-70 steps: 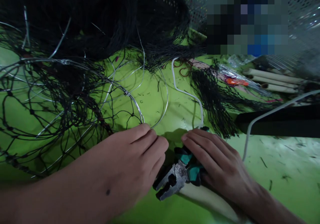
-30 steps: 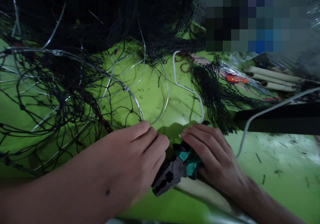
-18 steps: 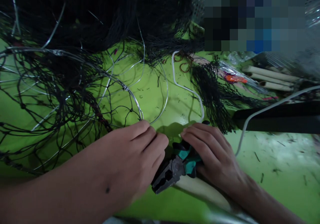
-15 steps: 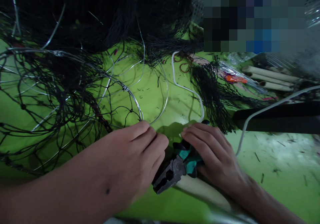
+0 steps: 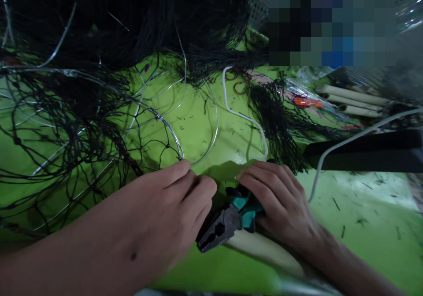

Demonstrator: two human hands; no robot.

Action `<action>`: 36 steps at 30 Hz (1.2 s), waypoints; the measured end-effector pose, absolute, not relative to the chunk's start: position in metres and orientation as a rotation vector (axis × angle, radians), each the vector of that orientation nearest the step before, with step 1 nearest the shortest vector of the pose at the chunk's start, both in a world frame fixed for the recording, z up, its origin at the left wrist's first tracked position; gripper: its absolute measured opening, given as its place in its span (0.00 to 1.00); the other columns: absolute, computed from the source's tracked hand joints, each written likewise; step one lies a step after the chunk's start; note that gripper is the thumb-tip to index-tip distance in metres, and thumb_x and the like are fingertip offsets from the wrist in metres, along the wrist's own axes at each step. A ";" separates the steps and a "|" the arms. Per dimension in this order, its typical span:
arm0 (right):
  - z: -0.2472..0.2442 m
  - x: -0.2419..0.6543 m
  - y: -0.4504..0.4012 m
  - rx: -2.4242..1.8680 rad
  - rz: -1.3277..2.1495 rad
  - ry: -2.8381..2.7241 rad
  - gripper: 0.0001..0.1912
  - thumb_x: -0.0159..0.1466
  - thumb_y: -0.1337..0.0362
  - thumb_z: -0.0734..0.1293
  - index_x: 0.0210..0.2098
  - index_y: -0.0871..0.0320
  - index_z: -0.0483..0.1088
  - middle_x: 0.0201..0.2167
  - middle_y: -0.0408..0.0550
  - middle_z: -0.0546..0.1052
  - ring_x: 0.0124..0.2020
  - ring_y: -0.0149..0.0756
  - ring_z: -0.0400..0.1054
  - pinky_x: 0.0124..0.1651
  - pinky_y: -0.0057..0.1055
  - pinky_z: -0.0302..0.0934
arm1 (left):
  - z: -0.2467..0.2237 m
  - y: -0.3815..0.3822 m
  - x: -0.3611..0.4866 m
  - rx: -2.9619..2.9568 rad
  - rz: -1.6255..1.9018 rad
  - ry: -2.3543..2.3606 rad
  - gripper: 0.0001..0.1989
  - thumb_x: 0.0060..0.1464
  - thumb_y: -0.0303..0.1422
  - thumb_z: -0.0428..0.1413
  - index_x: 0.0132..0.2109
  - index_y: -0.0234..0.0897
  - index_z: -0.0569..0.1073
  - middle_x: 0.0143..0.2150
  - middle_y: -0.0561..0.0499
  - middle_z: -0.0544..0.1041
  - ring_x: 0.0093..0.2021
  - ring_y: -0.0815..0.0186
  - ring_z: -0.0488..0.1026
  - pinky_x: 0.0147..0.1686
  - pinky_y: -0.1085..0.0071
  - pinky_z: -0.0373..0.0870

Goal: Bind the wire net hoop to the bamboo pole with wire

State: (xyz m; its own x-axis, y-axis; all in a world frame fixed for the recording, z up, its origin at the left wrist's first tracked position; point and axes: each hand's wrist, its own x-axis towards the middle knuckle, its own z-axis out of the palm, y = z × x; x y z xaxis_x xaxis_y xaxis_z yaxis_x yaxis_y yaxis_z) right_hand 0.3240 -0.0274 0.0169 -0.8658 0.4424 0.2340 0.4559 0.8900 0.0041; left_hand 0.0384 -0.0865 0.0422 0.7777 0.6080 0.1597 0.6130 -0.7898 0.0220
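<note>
My left hand is closed, its fingertips pinched on the end of a bent metal wire that runs along the edge of a black knotted net. Wrapped round the dark and green handles of a pair of pliers, my right hand sits a little to the right. The pliers' jaws point down and left, beside my left hand. Beneath them lies a pale rod or tube, partly covered by my right hand and wrist. My left fingertips hide the wire's very end.
A big heap of black netting fills the back left. A white cord curves behind my right hand. Further right are a black netting bundle, pale tubes, an orange item and a long dark object on the green surface.
The whole view has shifted slightly, so things appear a little further left. Both hands keep their holds, on the wire and on the pliers.
</note>
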 end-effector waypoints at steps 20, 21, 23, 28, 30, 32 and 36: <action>0.017 0.314 -0.013 -0.605 0.083 -2.885 0.05 0.63 0.68 0.63 0.39 0.61 0.66 0.31 0.49 0.71 0.33 0.36 0.62 0.39 0.34 0.58 | 0.042 -0.087 0.039 -2.975 -0.238 -0.985 0.10 0.54 0.26 0.52 0.37 0.40 0.77 0.37 0.50 0.78 0.36 0.59 0.74 0.40 0.60 0.71; 0.017 0.314 -0.013 -0.613 0.088 -2.877 0.04 0.62 0.68 0.63 0.38 0.60 0.66 0.30 0.48 0.70 0.32 0.35 0.60 0.38 0.34 0.56 | 0.043 -0.086 0.039 -2.964 -0.243 -0.981 0.10 0.54 0.26 0.52 0.37 0.40 0.78 0.37 0.50 0.78 0.36 0.60 0.74 0.41 0.60 0.71; 0.016 0.314 -0.012 -0.614 0.086 -2.875 0.03 0.61 0.69 0.63 0.36 0.60 0.65 0.28 0.46 0.68 0.31 0.34 0.57 0.37 0.32 0.53 | 0.047 -0.084 0.039 -2.940 -0.223 -0.961 0.11 0.57 0.26 0.51 0.39 0.40 0.78 0.38 0.49 0.79 0.37 0.59 0.75 0.43 0.60 0.72; 0.014 0.314 -0.010 -0.618 -0.006 -2.936 0.07 0.58 0.64 0.64 0.36 0.59 0.64 0.30 0.46 0.69 0.31 0.33 0.57 0.37 0.32 0.48 | 0.048 -0.082 0.031 -2.951 -0.067 -0.869 0.12 0.57 0.23 0.51 0.42 0.36 0.78 0.41 0.46 0.78 0.40 0.56 0.75 0.47 0.58 0.71; 0.015 0.314 -0.011 -0.646 -0.062 -2.967 0.08 0.57 0.64 0.65 0.36 0.59 0.64 0.31 0.46 0.70 0.31 0.34 0.58 0.39 0.32 0.49 | 0.043 -0.082 0.027 -2.960 -0.118 -0.852 0.13 0.55 0.22 0.52 0.45 0.34 0.77 0.44 0.44 0.78 0.43 0.55 0.74 0.51 0.56 0.69; 0.018 0.313 -0.014 -0.694 -0.132 -2.997 0.11 0.57 0.65 0.66 0.38 0.59 0.66 0.34 0.48 0.73 0.34 0.35 0.61 0.43 0.33 0.51 | 0.038 -0.081 0.024 -2.997 -0.119 -0.929 0.13 0.58 0.22 0.53 0.49 0.35 0.75 0.47 0.44 0.77 0.45 0.55 0.74 0.56 0.54 0.66; 0.031 0.311 -0.028 -0.866 -0.276 -3.024 0.24 0.60 0.70 0.66 0.57 0.61 0.67 0.54 0.57 0.74 0.52 0.45 0.66 0.50 0.36 0.53 | 0.040 -0.077 0.023 -3.074 -0.007 -1.049 0.06 0.63 0.28 0.58 0.47 0.35 0.74 0.47 0.44 0.75 0.47 0.54 0.74 0.54 0.56 0.68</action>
